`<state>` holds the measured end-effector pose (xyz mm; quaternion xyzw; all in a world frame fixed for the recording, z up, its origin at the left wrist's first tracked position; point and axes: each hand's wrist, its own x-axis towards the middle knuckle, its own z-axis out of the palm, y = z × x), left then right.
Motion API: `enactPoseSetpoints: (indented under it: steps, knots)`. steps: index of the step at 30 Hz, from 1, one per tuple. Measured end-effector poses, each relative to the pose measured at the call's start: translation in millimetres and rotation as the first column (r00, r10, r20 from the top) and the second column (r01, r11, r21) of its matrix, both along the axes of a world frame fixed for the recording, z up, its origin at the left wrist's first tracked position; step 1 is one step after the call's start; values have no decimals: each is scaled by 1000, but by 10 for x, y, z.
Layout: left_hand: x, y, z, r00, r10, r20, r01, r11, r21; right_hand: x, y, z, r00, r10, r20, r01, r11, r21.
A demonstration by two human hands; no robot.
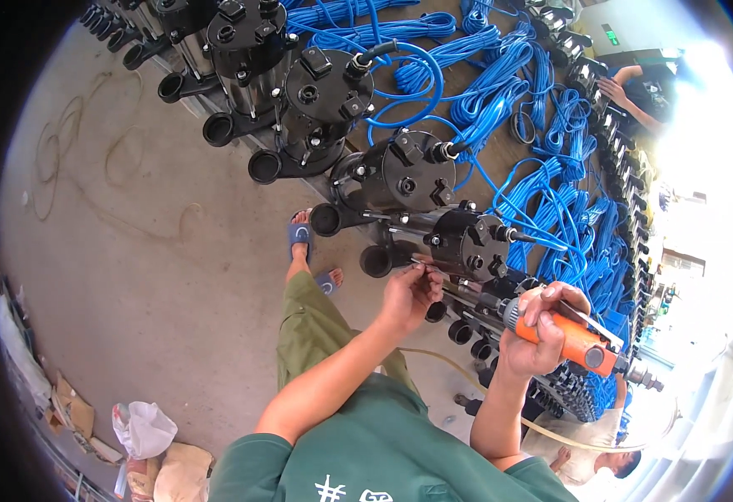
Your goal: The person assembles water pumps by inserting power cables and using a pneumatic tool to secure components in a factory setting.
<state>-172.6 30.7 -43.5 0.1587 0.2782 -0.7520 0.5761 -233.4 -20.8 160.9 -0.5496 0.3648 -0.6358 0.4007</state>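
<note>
Left hand [414, 294], fingers bent in close against the near side of a pump [471, 243]; couldn't tell whether they touched it or pinched anything, too small. Right hand [542, 330] had its fingers closed around an orange power tool [580, 341], probably wrapped around the body so the palm carried its weight and the left stayed free for fine work. Pump sat just ahead of the left fingers, between the two hands, likely placed there for easy reach from both sides. Its black pipe opening [375, 261] faced the wearer, left of the left fingers. Neighbouring pump [408, 171] stood farther ahead in the same row, presumably lined up to be reached one by one.

Materials: pump had a glossy black round lid with bolts and shiny metal sides. Tool body looked like smooth plastic or painted metal, with a ribbed grey collar [513, 316] and a flat silvery lever. Blue cable [500, 92], glossy and rubbery-looking, lay in loose looped bundles well beyond the fingers.
</note>
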Motion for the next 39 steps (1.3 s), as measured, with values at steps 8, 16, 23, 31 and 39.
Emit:
enactPoseSetpoints:
  steps: [8, 16, 23, 31, 39]
  knots:
    - [-34, 31, -11, 999, 34, -4, -34, 999, 3, 6, -56, 17, 999, 50, -20, -50, 999, 2]
    - [289, 32, 340, 758, -182, 626, 219, 976, 19, 20, -97, -58, 980, 183, -81, -179, 983, 48]
    - [629, -183, 551, -580, 271, 768, 339, 938, -75, 305, -207, 199, 958, 285, 24, -286, 956, 64]
    - [680, -465, 263, -370, 367, 853, 485, 860, -160, 597, -535, -44, 932, 337, -130, -319, 937, 144]
    - [723, -497, 69, -418, 445, 792, 541, 822, -177, 493, -968, 271, 990, 134, -50, -133, 991, 27]
